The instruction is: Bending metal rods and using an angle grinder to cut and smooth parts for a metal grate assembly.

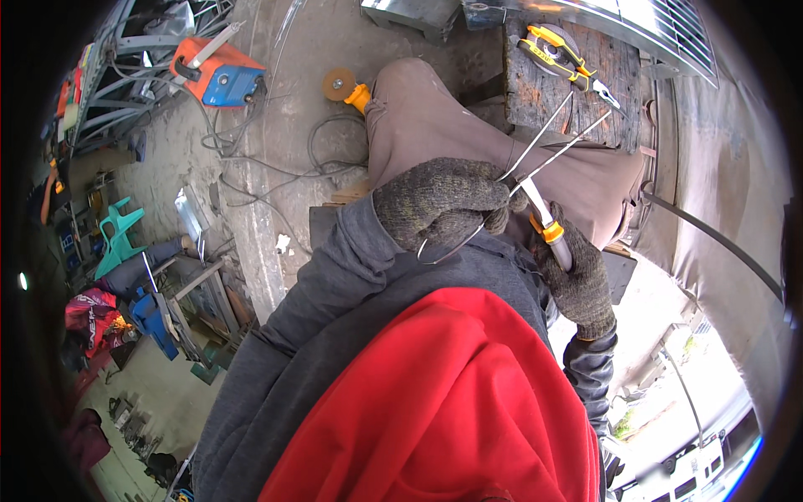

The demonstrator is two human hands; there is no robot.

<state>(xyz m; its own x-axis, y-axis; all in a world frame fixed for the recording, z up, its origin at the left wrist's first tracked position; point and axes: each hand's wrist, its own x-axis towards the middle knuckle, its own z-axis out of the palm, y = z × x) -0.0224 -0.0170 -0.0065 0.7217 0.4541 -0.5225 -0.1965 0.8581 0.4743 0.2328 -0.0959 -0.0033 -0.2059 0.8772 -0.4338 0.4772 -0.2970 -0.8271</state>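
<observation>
My gloved left hand [447, 201] is closed around a thin bent metal rod [548, 132]. The rod's two long arms reach up and right toward the wooden bench, and its curved end shows below my fingers. In my gloved right hand [581, 284] is a hand tool with a flat silver blade and an orange-and-grey handle [554, 236]. Its blade rests against or very near the rod beside my left fingertips; contact cannot be told. Beyond them, pliers [595, 86] with yellow-and-black handles lie on the bench next to a yellow-and-black tape measure [548, 46].
The worn wooden bench [577, 117] stands at the far right. Near my knee lies a yellow angle grinder [343, 88] with a brown disc. An orange-and-blue welding machine [222, 74] is at the far left, with cables [276, 167] across the floor. A green stool [121, 234] stands left.
</observation>
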